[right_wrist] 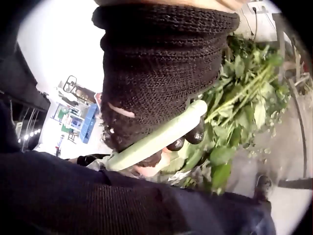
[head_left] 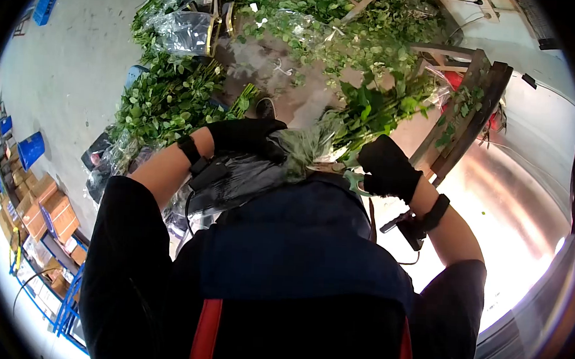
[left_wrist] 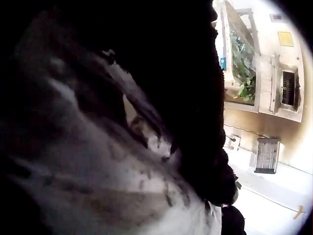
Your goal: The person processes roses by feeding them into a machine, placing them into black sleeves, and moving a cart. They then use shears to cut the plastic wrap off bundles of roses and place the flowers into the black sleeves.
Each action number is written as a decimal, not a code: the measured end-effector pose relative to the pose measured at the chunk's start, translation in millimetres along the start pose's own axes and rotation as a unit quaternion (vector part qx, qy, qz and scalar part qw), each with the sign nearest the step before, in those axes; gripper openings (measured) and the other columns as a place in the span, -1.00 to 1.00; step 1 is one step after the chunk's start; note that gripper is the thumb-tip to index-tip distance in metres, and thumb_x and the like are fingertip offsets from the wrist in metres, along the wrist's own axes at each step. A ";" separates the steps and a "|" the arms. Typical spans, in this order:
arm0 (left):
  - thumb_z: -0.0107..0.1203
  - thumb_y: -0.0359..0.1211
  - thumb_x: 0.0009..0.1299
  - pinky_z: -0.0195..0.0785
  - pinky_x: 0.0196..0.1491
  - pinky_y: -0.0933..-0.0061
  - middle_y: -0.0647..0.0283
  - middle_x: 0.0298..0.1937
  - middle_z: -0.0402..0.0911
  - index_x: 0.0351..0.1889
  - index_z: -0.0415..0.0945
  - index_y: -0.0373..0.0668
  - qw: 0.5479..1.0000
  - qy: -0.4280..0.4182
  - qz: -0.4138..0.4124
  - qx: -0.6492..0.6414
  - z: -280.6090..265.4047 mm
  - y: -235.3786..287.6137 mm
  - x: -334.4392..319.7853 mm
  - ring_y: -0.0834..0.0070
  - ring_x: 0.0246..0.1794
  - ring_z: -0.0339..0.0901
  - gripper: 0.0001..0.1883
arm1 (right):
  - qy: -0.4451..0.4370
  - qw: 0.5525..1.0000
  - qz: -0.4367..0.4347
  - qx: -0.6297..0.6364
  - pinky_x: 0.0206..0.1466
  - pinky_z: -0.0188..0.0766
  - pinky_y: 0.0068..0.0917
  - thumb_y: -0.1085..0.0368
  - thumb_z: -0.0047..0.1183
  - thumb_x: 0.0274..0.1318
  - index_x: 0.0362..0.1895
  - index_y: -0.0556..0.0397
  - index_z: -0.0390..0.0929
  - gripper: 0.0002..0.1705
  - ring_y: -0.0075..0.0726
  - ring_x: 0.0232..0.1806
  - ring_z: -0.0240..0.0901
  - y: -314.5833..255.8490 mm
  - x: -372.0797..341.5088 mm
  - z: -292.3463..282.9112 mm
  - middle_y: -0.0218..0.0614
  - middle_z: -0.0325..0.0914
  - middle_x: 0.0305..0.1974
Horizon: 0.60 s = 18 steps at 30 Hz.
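Note:
My left hand (head_left: 250, 138), in a black knitted glove, grips a bundle of leafy stems (head_left: 299, 151) wrapped in clear plastic, close against my waist. In the left wrist view the dark glove and blurred plastic (left_wrist: 112, 181) fill most of the picture. The bundle's leaves (head_left: 382, 106) fan out forward and to the right. My right hand (head_left: 389, 168), also gloved, is curled around a tool with a pale green handle (right_wrist: 159, 137); its working end is hidden. Bare fingertips show below that handle in the right wrist view. Black plastic (head_left: 229, 183) lies under my left forearm.
Piles of leafy stems (head_left: 175, 95) stand on the left, with clear plastic sleeves (head_left: 185, 31) behind. Cut greenery (head_left: 321, 25) is strewn over the floor ahead. A wooden frame (head_left: 476, 118) stands to the right. Cardboard boxes (head_left: 55, 213) and a blue bin (head_left: 31, 150) are farther left.

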<state>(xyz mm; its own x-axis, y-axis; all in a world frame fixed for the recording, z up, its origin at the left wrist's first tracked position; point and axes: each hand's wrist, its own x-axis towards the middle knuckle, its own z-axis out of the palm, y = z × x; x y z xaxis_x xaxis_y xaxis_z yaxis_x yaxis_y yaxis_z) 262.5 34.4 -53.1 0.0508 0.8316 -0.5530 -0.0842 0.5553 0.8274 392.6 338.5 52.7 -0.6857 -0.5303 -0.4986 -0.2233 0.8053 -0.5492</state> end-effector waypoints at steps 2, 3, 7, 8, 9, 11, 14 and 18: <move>0.20 -0.27 0.20 0.19 0.17 0.44 0.13 0.20 0.39 0.37 0.09 -0.16 0.998 0.006 0.044 0.041 7.5 8.2 12.1 0.46 0.08 0.37 -0.22 | 0.004 0.998 -0.035 -0.051 -0.21 0.33 -0.23 0.16 0.17 -0.52 -0.61 0.08 0.47 -0.70 0.04 -0.37 0.42 16.6 -16.0 4.1 -0.16 0.43 -0.54; 0.19 -0.28 0.20 0.19 0.16 0.44 0.14 0.20 0.40 0.37 0.09 -0.15 0.996 0.003 0.063 0.057 11.4 11.8 17.5 0.46 0.08 0.37 -0.23 | 0.040 0.996 -0.063 -0.045 -0.22 0.31 -0.20 0.20 0.16 -0.57 -0.55 0.09 0.50 -0.67 0.06 -0.37 0.41 27.0 -26.1 9.4 -0.13 0.44 -0.52; 0.18 -0.30 0.21 0.18 0.15 0.48 0.14 0.21 0.39 0.38 0.09 -0.13 0.995 -0.065 -0.066 -0.048 12.8 63.3 33.7 0.51 0.08 0.34 -0.24 | 0.079 0.997 0.009 -0.013 -0.30 0.31 -0.15 0.19 0.17 -0.61 -0.51 0.12 0.50 -0.61 0.12 -0.39 0.40 56.6 -70.8 8.9 -0.07 0.43 -0.51; 0.17 -0.30 0.22 0.19 0.14 0.49 0.15 0.20 0.40 0.38 0.10 -0.13 0.994 -0.069 -0.070 -0.057 16.1 64.6 39.9 0.53 0.07 0.34 -0.25 | 0.048 0.997 0.057 -0.022 -0.33 0.32 -0.14 0.17 0.17 -0.61 -0.50 0.13 0.51 -0.59 0.11 -0.39 0.40 63.4 -78.8 9.4 -0.06 0.43 -0.51; 0.16 -0.30 0.23 0.19 0.12 0.50 0.17 0.19 0.40 0.38 0.10 -0.12 0.992 -0.074 -0.075 -0.068 18.4 63.4 44.4 0.54 0.05 0.35 -0.26 | 0.074 0.995 0.059 -0.017 -0.32 0.33 -0.13 0.16 0.18 -0.62 -0.50 0.13 0.51 -0.58 0.10 -0.38 0.41 65.9 -81.5 13.1 -0.05 0.43 -0.51; 0.12 -0.30 0.27 0.21 0.10 0.52 0.18 0.18 0.41 0.38 0.10 -0.10 0.996 -0.068 -0.058 0.004 26.3 46.3 62.5 0.58 0.02 0.34 -0.29 | 0.063 0.995 0.073 0.014 -0.28 0.39 -0.11 0.12 0.19 -0.59 -0.50 0.13 0.53 -0.57 0.09 -0.33 0.44 68.6 -79.5 23.3 -0.03 0.47 -0.47; 0.05 -0.20 0.32 0.23 0.11 0.47 0.12 0.17 0.42 0.35 0.14 -0.13 0.995 -0.068 -0.047 0.060 31.9 45.8 79.1 0.48 0.05 0.36 -0.36 | 0.033 0.999 0.015 -0.011 -0.25 0.43 -0.17 0.02 0.21 -0.48 -0.52 0.12 0.53 -0.56 0.06 -0.34 0.49 49.6 -64.3 36.9 -0.06 0.50 -0.45; -0.05 -0.01 0.39 0.25 0.16 0.35 0.00 0.16 0.43 0.27 0.24 -0.20 0.992 -0.076 -0.037 0.095 39.7 52.6 95.4 0.25 0.13 0.40 -0.40 | 0.029 0.997 0.038 0.061 -0.25 0.44 -0.19 0.02 0.22 -0.44 -0.55 0.10 0.53 -0.59 0.03 -0.37 0.50 52.5 -83.6 45.7 -0.10 0.51 -0.47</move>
<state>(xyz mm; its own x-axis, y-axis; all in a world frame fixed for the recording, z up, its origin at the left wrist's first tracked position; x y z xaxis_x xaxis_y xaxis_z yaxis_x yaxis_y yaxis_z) 302.4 143.1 -58.5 0.2001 0.7711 -0.6045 0.1135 0.5945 0.7960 469.9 413.0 34.9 -0.7369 -0.4496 -0.5049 -0.0850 0.8025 -0.5906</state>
